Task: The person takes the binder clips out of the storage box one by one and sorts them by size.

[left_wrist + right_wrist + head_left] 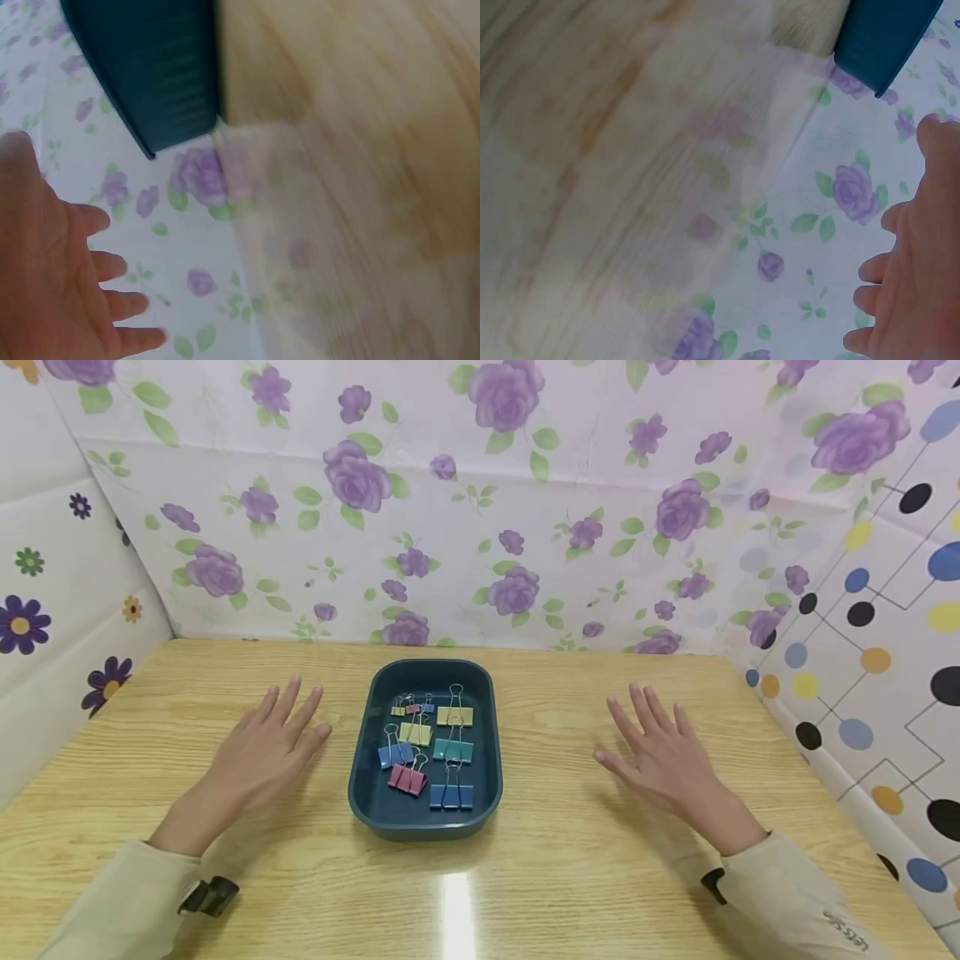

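A dark teal plastic tray (426,832) stands on the table between my two hands. Several binder clips lie inside it, among them a large blue clip (452,797), a teal clip (453,752), a pink clip (407,780), and tiny clips grouped at the far left end. To the tray's left, my left hand (262,752) is held palm down with its fingers spread and holds nothing. My right hand (663,760), also empty with spread fingers, is farther off to the right. Both wrist views show the tray's outer wall (161,75) apart from the fingers.
The wood-grain table (570,877) extends around the tray. Behind it rises a floral cloth (450,527). A flower-patterned cloth (60,568) borders the left side and a dotted cloth (862,693) the right. Dark straps (210,896) show at the sleeve cuffs.
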`<state>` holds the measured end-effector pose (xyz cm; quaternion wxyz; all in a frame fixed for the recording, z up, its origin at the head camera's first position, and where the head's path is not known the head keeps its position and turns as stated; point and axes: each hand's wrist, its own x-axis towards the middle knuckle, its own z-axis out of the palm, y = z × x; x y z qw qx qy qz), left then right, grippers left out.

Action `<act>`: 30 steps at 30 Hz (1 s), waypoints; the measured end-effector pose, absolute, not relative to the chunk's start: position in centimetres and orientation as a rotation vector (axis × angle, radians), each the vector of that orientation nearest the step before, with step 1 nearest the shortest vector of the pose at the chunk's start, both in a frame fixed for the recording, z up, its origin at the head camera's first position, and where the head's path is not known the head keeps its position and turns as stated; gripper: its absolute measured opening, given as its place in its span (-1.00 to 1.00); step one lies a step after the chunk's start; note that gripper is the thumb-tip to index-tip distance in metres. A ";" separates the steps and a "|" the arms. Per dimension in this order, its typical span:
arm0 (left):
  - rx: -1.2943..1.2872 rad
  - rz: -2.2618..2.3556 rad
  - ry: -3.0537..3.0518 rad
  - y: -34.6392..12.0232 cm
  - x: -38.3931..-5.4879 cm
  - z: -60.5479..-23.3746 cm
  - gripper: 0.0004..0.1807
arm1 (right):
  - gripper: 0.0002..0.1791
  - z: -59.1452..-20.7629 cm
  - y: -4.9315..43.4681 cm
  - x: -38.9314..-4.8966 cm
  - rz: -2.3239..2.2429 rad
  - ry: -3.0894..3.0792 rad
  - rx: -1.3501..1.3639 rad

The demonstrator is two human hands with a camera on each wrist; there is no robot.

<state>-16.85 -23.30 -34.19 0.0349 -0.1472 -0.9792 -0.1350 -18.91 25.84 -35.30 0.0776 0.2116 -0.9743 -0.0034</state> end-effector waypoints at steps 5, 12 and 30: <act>-0.402 -0.849 -3.018 -22.1 -17.0 -33.4 -0.21 | -0.19 -35.3 25.3 -18.7 0.214 -2.958 0.656; -0.285 -1.210 -2.961 -20.6 -17.6 -33.0 -0.23 | -0.38 -34.8 23.3 -18.7 0.721 -2.921 0.712; -0.084 -1.938 -2.768 -19.0 -19.2 -35.2 -0.34 | -0.69 -32.6 16.9 -19.1 1.615 -2.909 0.549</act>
